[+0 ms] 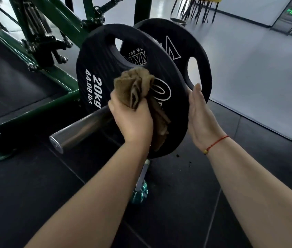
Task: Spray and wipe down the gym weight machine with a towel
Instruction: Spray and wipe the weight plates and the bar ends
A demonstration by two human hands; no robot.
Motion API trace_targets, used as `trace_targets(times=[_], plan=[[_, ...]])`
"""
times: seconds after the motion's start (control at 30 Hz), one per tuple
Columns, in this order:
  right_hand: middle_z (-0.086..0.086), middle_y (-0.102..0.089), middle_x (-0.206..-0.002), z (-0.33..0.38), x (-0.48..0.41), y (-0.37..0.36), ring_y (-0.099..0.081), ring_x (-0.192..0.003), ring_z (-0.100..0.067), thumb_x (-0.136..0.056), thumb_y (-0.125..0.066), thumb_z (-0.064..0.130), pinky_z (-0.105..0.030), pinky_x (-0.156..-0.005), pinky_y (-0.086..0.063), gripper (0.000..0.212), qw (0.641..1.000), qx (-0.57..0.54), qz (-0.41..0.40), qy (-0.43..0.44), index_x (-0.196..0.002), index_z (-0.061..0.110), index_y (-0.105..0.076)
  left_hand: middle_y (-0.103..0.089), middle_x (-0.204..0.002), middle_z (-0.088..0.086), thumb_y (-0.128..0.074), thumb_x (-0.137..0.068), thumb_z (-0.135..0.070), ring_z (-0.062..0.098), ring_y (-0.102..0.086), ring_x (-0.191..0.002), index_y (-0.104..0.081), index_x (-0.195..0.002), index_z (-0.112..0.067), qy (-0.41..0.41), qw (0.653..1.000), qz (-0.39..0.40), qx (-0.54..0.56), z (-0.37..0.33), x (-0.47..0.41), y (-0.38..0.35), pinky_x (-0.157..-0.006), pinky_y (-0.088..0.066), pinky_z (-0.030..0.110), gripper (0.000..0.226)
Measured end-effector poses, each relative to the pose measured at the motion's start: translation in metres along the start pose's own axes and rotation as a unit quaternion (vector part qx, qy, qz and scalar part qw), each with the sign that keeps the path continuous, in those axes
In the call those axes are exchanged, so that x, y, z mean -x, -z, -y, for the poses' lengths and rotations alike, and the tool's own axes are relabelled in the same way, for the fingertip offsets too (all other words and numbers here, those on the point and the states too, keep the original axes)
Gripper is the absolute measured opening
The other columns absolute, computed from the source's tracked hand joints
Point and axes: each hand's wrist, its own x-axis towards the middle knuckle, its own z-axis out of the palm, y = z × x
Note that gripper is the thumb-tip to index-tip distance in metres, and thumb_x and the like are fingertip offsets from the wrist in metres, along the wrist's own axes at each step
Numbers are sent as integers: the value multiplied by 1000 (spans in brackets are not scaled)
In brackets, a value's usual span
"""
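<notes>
A gym: black weight plates (123, 83) on a green machine frame (59, 24) over rubber floor tiles (34, 185)

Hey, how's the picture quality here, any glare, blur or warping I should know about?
Head view: dim overall, with bright glare on the pale floor behind; wide-angle lens bends the edges; the steel bar shows a soft highlight; chair legs at top are blurred; the towel and weight plate lettering stay sharp.

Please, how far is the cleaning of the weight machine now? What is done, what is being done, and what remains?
Done: cannot be confirmed; no wet marks show. The spray bottle stands on the floor, so spraying is probably over for now.
In hand: the left hand presses the brown towel on the front 20kg plate, while the right hand steadies its rim.
Left: likely the rear plate, steel sleeve and green frame.
</notes>
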Motion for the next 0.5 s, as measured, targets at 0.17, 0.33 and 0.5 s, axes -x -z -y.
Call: trace_targets(times=[0.17,0.33,0.5], plan=[[13,-43,-156,-3,-3,0,-35,-145,-6,-96,-29,73,-43,-125,-21,73,1000,-4,-11,-2,-157,31,-32,-53,-123,-6,-67,-86,-11,-3,-55,-91,-56,-120,-28,50,998,-19,-21,11,3,-5,-83,-38,11,39],[9,-47,-153,-1,-1,-1,-41,-143,-9,-100,-27,67,-41,-124,-26,68,1000,-5,-21,1,-156,28,-35,-46,-105,-17,-68,-84,-12,-11,-49,-91,-56,-118,-31,78,992,60,-74,46,84,-8,-80,-34,2,41],[9,-49,-152,2,1,1,-43,-142,-11,-89,-35,80,-44,-123,-26,82,999,23,-25,-10,-154,31,-39,-50,-106,-20,-68,-87,-6,-21,-49,-98,-47,-94,-53,110,985,115,-60,55,127,-3,-85,-35,1,52]])
